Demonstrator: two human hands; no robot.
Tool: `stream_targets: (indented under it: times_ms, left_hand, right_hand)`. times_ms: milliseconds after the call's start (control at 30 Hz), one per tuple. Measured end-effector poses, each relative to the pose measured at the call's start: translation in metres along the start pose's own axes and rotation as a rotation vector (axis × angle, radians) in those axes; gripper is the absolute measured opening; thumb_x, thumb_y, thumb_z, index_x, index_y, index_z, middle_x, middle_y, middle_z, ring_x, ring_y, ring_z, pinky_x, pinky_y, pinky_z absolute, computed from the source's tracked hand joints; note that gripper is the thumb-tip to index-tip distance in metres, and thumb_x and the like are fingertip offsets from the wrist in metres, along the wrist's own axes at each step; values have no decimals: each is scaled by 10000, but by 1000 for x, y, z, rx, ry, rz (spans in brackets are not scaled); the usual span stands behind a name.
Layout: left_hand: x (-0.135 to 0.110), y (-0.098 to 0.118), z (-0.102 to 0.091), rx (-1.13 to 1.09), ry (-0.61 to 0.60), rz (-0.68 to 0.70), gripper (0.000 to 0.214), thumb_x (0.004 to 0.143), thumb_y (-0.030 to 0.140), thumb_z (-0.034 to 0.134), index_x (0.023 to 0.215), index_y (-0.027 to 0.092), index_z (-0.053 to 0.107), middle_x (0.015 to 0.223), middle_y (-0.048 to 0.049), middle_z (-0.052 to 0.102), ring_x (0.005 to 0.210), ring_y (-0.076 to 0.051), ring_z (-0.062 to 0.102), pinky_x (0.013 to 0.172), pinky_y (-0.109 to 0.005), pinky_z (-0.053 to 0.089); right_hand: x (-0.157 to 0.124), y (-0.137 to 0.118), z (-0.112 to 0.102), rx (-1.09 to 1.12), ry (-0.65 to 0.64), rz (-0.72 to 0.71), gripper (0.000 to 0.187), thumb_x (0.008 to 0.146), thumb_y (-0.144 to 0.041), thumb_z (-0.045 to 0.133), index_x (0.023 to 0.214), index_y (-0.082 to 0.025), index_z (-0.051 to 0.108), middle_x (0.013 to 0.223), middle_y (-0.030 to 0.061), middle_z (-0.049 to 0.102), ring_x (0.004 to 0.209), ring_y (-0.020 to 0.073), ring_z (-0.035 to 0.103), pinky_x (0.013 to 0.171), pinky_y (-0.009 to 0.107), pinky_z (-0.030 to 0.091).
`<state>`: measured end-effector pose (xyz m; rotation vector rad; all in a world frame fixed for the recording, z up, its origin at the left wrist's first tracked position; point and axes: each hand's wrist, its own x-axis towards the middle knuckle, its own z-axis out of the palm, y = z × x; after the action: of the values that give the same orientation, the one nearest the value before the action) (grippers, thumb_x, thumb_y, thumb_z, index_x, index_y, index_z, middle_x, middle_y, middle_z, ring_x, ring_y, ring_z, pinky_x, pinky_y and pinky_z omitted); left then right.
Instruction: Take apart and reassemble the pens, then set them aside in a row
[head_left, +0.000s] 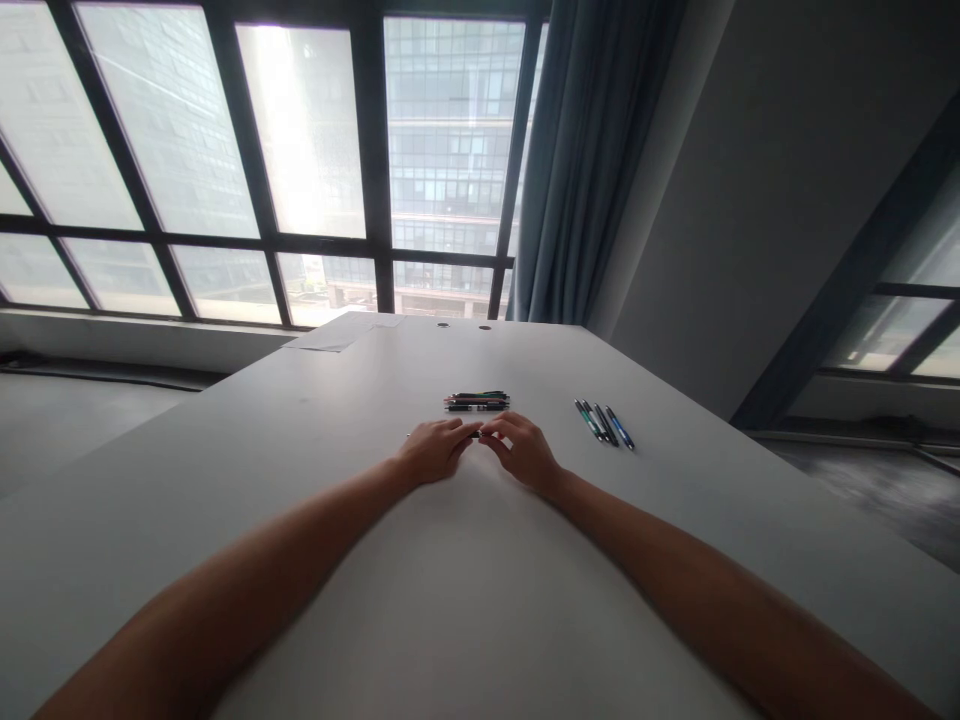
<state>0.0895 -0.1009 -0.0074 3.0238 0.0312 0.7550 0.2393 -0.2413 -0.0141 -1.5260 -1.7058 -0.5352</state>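
My left hand (433,450) and my right hand (523,447) rest on the white table (465,590), fingertips meeting around a small dark pen (475,434) held between them. Both hands have their fingers curled in a pinch on it. Just beyond the hands lies a tight row of several pens (477,402), laid crosswise. Off to the right of my right hand lie several more pens (604,424) side by side, angled away from me.
A sheet of paper (330,338) lies at the table's far left corner, near two small dark holes (463,326). Large windows and a blue curtain (592,160) stand behind the far edge. A grey wall rises on the right.
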Motion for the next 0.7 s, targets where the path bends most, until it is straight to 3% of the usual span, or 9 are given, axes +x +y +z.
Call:
stream_targets:
  times_ms: [233,433,567,700]
  left_hand:
    - [-1,-4,4,-138,32,58,334,979,309,347,1242,198,522,1071,-97,680,914,-210,655,770,-319,505]
    - [-2,-4,5,-169,22,18,249,971,340,363,1060,175,527,875,-74,676,742,-192,631,655,-294,469]
    - [-1,-3,5,-167,33,3,210,963,293,356,971,177,531,844,-73,656,700,-181,606,616,-284,442]
    - [-1,-3,6,-163,39,-16,172,950,277,375,950,183,520,822,-67,645,693,-183,597,602,-283,429]
  right_hand:
    - [0,0,-2,-34,-51,42,185,918,-357,570,887,-210,677,828,44,693,740,169,608,731,302,444]
    - [0,-2,-3,-92,-121,85,353,974,-393,440,798,-182,660,753,52,673,684,158,587,695,288,409]
    - [-1,-2,-1,-69,-101,137,246,935,-396,522,900,-184,643,715,29,665,642,156,584,678,284,416]
    - [0,-2,-1,13,-101,137,171,885,-352,606,833,-193,640,720,26,671,646,157,594,662,280,441]
